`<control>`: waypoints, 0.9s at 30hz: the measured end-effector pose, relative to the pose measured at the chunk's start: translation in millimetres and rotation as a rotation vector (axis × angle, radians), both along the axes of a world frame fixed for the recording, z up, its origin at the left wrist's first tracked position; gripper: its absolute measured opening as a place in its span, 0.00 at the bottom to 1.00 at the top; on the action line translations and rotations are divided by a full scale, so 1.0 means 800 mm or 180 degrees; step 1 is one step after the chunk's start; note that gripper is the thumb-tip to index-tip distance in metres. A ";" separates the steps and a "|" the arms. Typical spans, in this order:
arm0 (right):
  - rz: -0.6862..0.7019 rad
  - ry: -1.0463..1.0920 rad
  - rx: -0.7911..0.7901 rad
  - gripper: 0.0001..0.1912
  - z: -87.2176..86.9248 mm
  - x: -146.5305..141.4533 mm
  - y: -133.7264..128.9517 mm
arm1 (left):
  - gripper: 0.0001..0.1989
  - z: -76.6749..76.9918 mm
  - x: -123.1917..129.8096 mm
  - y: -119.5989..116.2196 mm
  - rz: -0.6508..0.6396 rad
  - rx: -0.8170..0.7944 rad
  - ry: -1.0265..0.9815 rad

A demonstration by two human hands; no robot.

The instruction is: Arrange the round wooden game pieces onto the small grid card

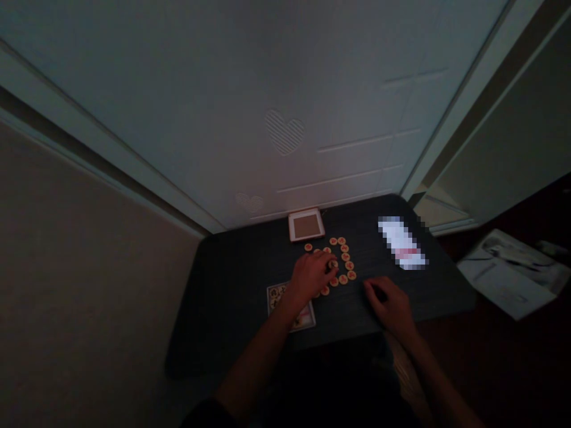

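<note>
My left hand (312, 273) reaches over the middle of the dark table, its thumb and fingers closed around a round wooden Chinese chess piece (332, 264) with a dark mark. About it lie several pieces with red marks, among them one piece (349, 266) in a column to the right and another piece (308, 247) set apart at the upper left. Under my left forearm, partly hidden, is a shallow clear tray (307, 321) holding dark-marked pieces. My right hand (390, 303) rests at the table's near edge, loosely curled, with nothing visible in it.
A box or lid with a white rim and brown inside (307, 226) stands at the back against the white panel (285, 71). On the right of the table (214, 297) lies a blurred-out pale object (401, 242). An opened white box (513, 273) sits beyond the right edge.
</note>
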State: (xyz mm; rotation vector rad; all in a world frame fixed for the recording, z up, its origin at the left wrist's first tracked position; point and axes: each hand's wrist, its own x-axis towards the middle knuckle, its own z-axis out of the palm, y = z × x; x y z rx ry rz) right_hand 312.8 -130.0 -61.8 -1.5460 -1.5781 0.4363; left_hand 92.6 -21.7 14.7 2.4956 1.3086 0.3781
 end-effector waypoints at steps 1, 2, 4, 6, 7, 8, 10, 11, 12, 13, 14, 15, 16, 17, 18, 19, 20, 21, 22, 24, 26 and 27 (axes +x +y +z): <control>0.0007 -0.0001 -0.0024 0.11 0.000 0.000 0.000 | 0.11 0.003 -0.004 -0.003 0.0016 -0.0035 -0.0192; 0.0009 -0.0005 -0.0048 0.12 0.001 0.000 0.000 | 0.11 0.005 -0.008 -0.005 0.0030 -0.0076 -0.0408; 0.0004 -0.0028 -0.0101 0.12 0.001 0.000 0.000 | 0.12 0.010 -0.021 -0.011 0.0052 -0.0194 -0.0832; -0.0007 -0.0052 -0.0136 0.13 0.001 0.000 -0.001 | 0.12 0.014 -0.036 -0.017 0.0112 -0.0404 -0.1175; -0.0020 -0.0056 -0.0153 0.13 0.000 0.000 -0.001 | 0.12 0.015 -0.045 -0.019 0.0166 -0.0533 -0.1303; -0.0031 -0.0059 -0.0167 0.14 0.000 0.000 -0.001 | 0.12 0.016 -0.053 -0.022 0.0239 -0.0650 -0.1416; -0.0036 -0.0077 -0.0165 0.13 0.000 0.000 -0.001 | 0.11 0.016 -0.071 -0.026 0.0434 -0.0792 -0.1606; -0.0038 -0.0094 -0.0157 0.13 0.001 0.000 -0.001 | 0.10 0.015 -0.079 -0.028 0.0525 -0.0826 -0.1661; -0.0045 -0.0114 -0.0148 0.12 0.001 0.001 -0.002 | 0.10 0.014 -0.087 -0.030 0.0596 -0.0857 -0.1690; -0.0051 -0.0136 -0.0143 0.12 0.001 0.001 -0.002 | 0.10 0.013 -0.094 -0.032 0.0656 -0.0891 -0.1694; -0.0053 -0.0157 -0.0146 0.12 0.001 0.001 -0.001 | 0.09 0.012 -0.101 -0.035 0.0708 -0.0933 -0.1681; -0.0060 -0.0170 -0.0156 0.13 0.002 0.001 -0.001 | 0.09 0.011 -0.107 -0.038 0.0758 -0.0979 -0.1674; -0.0069 -0.0179 -0.0170 0.13 0.002 0.002 -0.001 | 0.09 0.010 -0.112 -0.042 0.0815 -0.1028 -0.1686; -0.0084 -0.0186 -0.0180 0.13 0.002 0.002 -0.001 | 0.09 0.010 -0.116 -0.046 0.0877 -0.1086 -0.1716; -0.0089 -0.0193 -0.0194 0.13 0.001 0.002 -0.001 | 0.09 0.009 -0.119 -0.050 0.0932 -0.1154 -0.1750; -0.0094 -0.0198 -0.0203 0.13 0.001 0.003 -0.001 | 0.09 0.008 -0.121 -0.054 0.0967 -0.1231 -0.1772; -0.0101 -0.0206 -0.0205 0.14 0.001 0.003 -0.001 | 0.09 0.008 -0.123 -0.059 0.0984 -0.1305 -0.1776; -0.0106 -0.0218 -0.0203 0.14 0.001 0.003 -0.001 | 0.09 0.007 -0.124 -0.063 0.0988 -0.1365 -0.1760; -0.0116 -0.0234 -0.0193 0.14 0.001 0.003 -0.001 | 0.10 0.006 -0.125 -0.066 0.0969 -0.1407 -0.1717; -0.0137 -0.0274 -0.0166 0.15 0.000 0.003 -0.001 | 0.10 0.006 -0.126 -0.072 0.0860 -0.1442 -0.1596; -0.0153 -0.0309 -0.0138 0.15 0.000 0.004 -0.001 | 0.11 0.006 -0.126 -0.077 0.0691 -0.1439 -0.1460; -0.0154 -0.0320 -0.0129 0.14 0.000 0.004 -0.001 | 0.11 0.006 -0.126 -0.080 0.0606 -0.1424 -0.1394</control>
